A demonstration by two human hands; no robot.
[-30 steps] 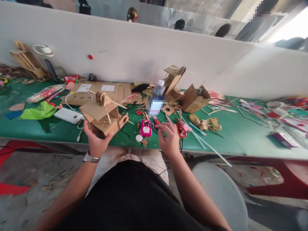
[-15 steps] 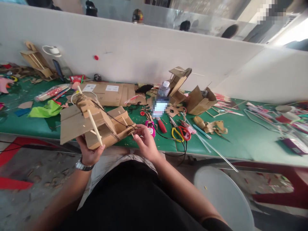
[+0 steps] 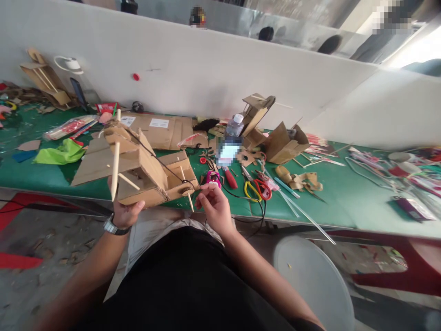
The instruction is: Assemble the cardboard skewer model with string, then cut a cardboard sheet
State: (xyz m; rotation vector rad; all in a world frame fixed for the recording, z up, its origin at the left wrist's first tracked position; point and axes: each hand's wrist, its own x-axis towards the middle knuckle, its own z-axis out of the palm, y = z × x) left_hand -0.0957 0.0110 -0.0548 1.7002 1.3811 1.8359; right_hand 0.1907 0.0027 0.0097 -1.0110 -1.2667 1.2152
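Observation:
My left hand grips a cardboard model from below, its thumb on the lower near edge. The model has a slanted flap, an open box section at its right end, and wooden sticks poking through it. A thin black cord runs from its top down to a small cardboard disc on a stick at the right end. Beside that end, my right hand is closed in a pinch, with the cord's end at its fingertips. The far fingers of my left hand are hidden behind the model.
On the green table lie a pink socket adapter, a red-handled tool, scissors, a phone and clear sticks. Behind stand a bottle and cardboard pieces. A white partition rises beyond; a stool is at right.
My left hand has lifted and turned the model towards me, its flap now at left. My right hand has come left from near the red-handled tool to the model's right end.

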